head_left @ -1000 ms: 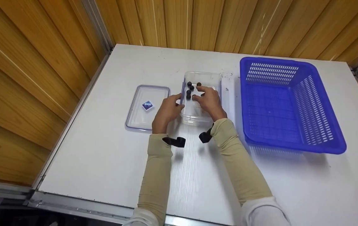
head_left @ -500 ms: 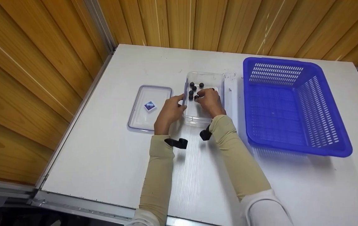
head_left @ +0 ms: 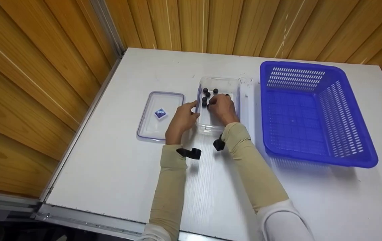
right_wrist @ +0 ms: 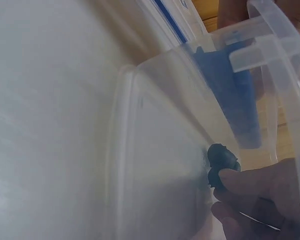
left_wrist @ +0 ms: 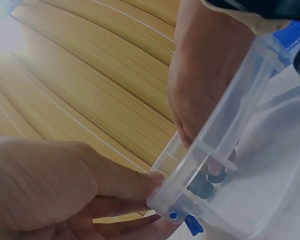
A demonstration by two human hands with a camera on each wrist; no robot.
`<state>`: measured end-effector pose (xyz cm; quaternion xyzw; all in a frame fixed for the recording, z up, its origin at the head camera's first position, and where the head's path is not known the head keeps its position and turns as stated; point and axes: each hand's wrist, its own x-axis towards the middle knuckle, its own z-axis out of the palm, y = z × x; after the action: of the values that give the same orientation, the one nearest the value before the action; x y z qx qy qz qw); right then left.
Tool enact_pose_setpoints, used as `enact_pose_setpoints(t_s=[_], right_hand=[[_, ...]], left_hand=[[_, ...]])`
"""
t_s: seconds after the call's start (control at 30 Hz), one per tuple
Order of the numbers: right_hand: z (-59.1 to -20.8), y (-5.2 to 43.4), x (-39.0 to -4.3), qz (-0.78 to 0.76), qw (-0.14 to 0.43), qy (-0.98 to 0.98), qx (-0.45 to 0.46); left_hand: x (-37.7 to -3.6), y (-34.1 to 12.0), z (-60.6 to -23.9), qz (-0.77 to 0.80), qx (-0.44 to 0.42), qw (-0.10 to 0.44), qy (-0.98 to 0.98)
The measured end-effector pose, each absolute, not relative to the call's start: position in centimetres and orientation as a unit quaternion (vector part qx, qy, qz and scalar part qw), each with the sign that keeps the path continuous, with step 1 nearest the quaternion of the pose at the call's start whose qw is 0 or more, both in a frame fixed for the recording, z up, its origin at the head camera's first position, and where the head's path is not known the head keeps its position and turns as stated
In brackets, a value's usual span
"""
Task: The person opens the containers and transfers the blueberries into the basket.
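A clear plastic container stands on the white table, with several small dark balls loose in its far left part. My left hand grips the container's left wall between thumb and fingers; the left wrist view shows the thumb on the container's rim. My right hand reaches inside the container, fingers curled. In the right wrist view its fingertips pinch one dark ball against the container's floor near the clear wall.
The container's lid, with a blue label, lies flat just left of my left hand. A large blue perforated basket stands to the right. Wooden wall panels close off the table's far and left sides.
My right hand's fingers, spread over the balls a second ago, have curled in and closed on one ball near the left wall. The left hand keeps its hold.
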<state>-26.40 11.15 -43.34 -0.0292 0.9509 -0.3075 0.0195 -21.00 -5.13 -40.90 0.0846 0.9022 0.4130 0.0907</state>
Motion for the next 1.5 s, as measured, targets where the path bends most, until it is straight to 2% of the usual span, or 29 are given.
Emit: enact_pose_setpoints(t_s=[0.6, 1.2, 1.5], right_hand=[[-41.1, 11.6, -26.4, -0.346, 0.040, 0.937, -0.013], [-39.8, 11.7, -26.6, -0.365, 0.022, 0.931, -0.017], [-37.5, 12.3, -26.6, -0.387, 0.013, 0.922, -0.011]], left_hand=[[-21.1, -5.1, -40.8, 0.421, 0.064, 0.111, 0.898], [-21.0, -4.9, -40.8, 0.409, 0.067, 0.106, 0.904], [-21.1, -5.0, -40.8, 0.411, 0.067, 0.112, 0.902]])
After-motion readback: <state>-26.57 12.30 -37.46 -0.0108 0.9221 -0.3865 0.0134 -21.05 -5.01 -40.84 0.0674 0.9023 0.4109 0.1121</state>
